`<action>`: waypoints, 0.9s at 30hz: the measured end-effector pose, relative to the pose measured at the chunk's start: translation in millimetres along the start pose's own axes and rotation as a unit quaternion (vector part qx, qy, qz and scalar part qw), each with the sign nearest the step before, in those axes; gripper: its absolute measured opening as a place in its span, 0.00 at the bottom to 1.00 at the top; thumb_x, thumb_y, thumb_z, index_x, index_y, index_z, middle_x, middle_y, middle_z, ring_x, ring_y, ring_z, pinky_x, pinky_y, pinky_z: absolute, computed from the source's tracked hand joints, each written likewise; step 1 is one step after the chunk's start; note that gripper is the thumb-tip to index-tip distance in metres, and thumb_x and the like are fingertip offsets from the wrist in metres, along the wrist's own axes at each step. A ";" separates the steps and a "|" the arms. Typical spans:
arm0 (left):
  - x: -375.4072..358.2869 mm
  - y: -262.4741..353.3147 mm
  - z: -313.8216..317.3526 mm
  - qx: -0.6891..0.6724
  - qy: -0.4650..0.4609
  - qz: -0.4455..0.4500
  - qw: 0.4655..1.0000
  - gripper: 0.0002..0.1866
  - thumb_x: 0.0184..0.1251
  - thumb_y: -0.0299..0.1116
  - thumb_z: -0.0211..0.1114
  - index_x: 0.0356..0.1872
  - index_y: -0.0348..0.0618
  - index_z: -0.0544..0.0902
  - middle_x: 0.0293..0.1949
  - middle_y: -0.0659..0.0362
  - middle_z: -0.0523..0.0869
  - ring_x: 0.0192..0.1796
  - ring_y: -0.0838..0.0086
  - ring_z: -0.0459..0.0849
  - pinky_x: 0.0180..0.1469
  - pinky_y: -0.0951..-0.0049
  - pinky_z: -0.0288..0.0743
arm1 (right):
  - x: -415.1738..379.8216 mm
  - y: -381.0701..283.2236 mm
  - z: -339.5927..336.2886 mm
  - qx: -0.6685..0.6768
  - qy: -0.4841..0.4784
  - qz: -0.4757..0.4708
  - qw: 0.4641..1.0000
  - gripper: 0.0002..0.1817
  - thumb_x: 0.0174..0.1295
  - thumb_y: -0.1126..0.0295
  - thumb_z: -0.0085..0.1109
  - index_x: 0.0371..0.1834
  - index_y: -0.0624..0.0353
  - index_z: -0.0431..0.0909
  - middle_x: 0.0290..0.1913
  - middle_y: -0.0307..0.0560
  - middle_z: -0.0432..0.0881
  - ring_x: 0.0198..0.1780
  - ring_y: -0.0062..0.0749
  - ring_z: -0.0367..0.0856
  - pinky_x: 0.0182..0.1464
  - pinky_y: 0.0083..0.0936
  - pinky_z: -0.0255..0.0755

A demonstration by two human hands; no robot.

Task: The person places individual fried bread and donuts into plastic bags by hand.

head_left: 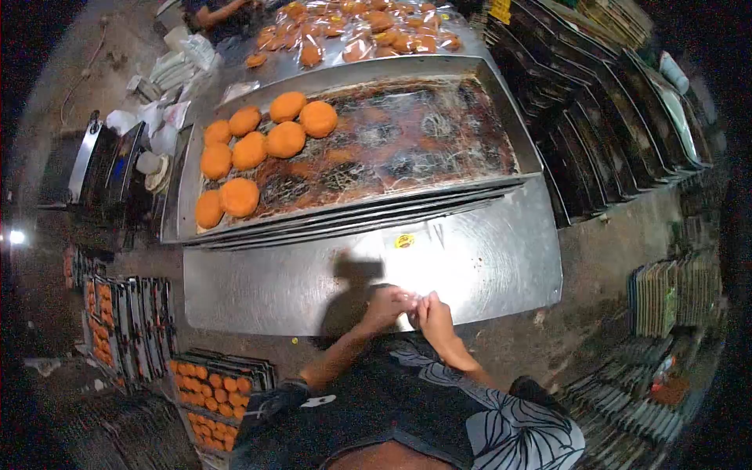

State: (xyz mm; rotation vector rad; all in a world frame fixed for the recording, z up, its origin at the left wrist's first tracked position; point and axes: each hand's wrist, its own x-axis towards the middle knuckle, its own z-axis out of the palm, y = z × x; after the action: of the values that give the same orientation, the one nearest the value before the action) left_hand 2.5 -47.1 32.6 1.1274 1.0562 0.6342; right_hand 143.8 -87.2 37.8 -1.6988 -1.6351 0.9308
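Observation:
My left hand [384, 308] and my right hand [434, 316] meet at the near edge of the metal table [258, 290]. Both have their fingers pinched together, with a small pale glint between them that I cannot make out. Beyond them, a clear plastic bag with a round yellow label [403, 241] lies flat on the table. Further off sits a stack of metal trays [352, 205]. The top tray has a browned, greasy bottom and holds several round orange-brown buns [287, 139] on its left side.
Several bagged buns [358, 39] are piled at the table's far end, near another person's arm [221, 12]. Dark trays [603, 117] stand stacked at the right. Racks of bun-filled trays [213, 392] are on the floor at the lower left.

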 end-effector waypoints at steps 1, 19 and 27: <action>2.7 -6.3 -5.5 -0.006 0.005 0.004 1.000 0.12 0.51 0.34 0.63 0.30 0.35 0.80 0.25 0.59 0.82 0.27 0.79 0.77 0.31 0.77 0.71 | -0.3 -7.5 3.9 0.008 0.050 0.026 0.998 0.10 0.58 0.70 0.49 0.27 0.65 0.63 0.18 0.58 0.73 0.20 0.49 0.75 0.22 0.35 0.65; -25.8 -10.0 -121.3 0.071 -0.155 -0.084 0.982 0.06 0.57 0.26 0.57 0.32 0.34 0.78 0.24 0.55 0.81 0.26 0.76 0.79 0.28 0.77 0.73 | 29.3 -85.4 50.5 0.101 -0.135 0.082 0.982 0.13 0.59 0.62 0.47 0.33 0.62 0.65 0.21 0.51 0.74 0.23 0.38 0.75 0.27 0.31 0.67; -36.1 22.0 -119.8 0.213 -0.059 -0.172 0.960 0.06 0.54 0.25 0.61 0.31 0.33 0.77 0.27 0.58 0.80 0.27 0.77 0.78 0.30 0.78 0.74 | 8.4 -68.3 47.6 0.133 -0.184 -0.073 0.971 0.09 0.58 0.69 0.52 0.26 0.61 0.66 0.16 0.36 0.70 0.19 0.15 0.69 0.22 0.15 0.63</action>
State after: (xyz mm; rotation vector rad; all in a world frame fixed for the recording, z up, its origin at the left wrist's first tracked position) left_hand -119.1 -21.4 58.6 1.2895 1.2825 0.0576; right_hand 65.4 -76.8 65.3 -1.2621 -1.7444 1.3843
